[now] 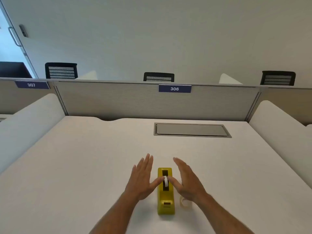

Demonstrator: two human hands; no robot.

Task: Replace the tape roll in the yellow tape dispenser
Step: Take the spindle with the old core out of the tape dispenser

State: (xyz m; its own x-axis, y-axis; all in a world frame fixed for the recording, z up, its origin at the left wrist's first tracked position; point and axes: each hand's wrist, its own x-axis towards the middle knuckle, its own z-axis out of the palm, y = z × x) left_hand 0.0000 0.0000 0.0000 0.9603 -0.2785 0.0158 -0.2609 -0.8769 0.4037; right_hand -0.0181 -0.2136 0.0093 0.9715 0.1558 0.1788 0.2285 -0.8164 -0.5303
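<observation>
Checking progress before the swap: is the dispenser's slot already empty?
No: a white roll sits in the yellow dispenser, with the thumbs of the left hand and right hand at its sides.

Single view, head-mounted, wide-angle. It looks forward and down across a white desk, from the person's seated or standing side toward the far partition panel bearing the label 306. Both forearms enter from the bottom edge, so the near desk area lies close under the lens; the left hand and right hand sit low in the picture, centre. The upper half takes in wall and chair backs beyond the partition. Straight edges bow outward near the borders. No second view to compare.
</observation>
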